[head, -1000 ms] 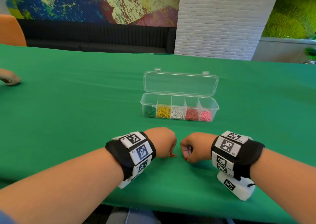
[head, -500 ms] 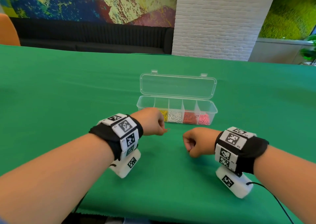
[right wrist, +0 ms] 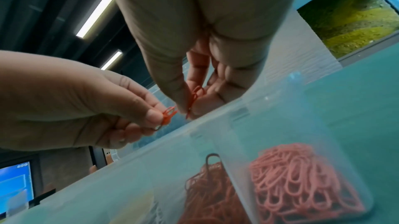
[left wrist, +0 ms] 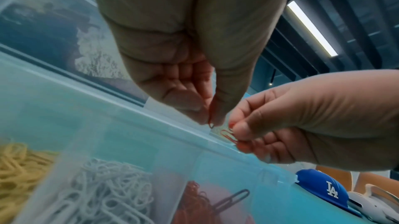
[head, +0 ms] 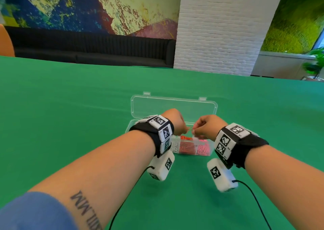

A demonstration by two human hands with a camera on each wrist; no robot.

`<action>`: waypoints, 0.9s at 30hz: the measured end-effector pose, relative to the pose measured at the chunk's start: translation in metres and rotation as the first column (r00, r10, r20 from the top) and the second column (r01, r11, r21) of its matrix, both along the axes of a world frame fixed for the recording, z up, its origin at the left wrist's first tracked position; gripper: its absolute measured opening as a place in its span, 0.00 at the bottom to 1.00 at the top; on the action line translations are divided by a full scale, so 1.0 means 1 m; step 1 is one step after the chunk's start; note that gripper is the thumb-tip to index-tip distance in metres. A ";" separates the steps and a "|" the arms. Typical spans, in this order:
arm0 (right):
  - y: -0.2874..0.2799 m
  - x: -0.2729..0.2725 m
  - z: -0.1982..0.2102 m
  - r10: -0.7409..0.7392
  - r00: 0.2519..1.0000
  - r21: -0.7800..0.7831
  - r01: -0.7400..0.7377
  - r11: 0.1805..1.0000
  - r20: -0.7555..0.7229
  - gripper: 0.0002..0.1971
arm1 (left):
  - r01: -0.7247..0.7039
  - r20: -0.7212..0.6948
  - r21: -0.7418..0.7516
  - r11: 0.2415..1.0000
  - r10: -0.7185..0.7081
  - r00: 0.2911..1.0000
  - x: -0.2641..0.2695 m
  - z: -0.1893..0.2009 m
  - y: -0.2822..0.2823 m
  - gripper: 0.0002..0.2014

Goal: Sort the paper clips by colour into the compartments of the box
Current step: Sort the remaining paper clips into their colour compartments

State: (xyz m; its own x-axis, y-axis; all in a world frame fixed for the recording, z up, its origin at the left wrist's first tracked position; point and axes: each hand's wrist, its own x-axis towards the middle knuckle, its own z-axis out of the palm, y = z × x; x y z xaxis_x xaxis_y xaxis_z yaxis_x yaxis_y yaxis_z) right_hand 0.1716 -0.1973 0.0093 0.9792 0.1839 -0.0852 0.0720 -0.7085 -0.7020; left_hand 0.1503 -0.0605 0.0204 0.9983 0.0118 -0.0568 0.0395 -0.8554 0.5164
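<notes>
Both hands hover directly above the box's (head: 208,105) red compartment (head: 186,148), left hand (head: 175,122) and right hand (head: 206,127) each pinching red paper clips (right wrist: 195,97).

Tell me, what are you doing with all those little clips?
A person is sorting paper clips by colour into a clear plastic box with compartments. Right now the left hand and the right hand each pinch a few red paper clips just above the box. Yellow, white, red and pink piles already sit in separate compartments.
</notes>
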 end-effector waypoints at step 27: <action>-0.028 -0.031 0.023 0.346 0.890 -0.633 -0.087 0.769 0.298 0.25 | -0.080 0.299 0.408 0.909 -0.050 0.953 -0.054 0.012 0.100 0.18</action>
State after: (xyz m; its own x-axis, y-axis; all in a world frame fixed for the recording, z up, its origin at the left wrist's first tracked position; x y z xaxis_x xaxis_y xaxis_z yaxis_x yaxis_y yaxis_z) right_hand 0.1403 -0.2253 0.0320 0.8936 0.4340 0.1143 0.4399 -0.8975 -0.0313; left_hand 0.0959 0.0391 0.0329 0.9671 -0.0155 0.2541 -0.0444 -0.9931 0.1085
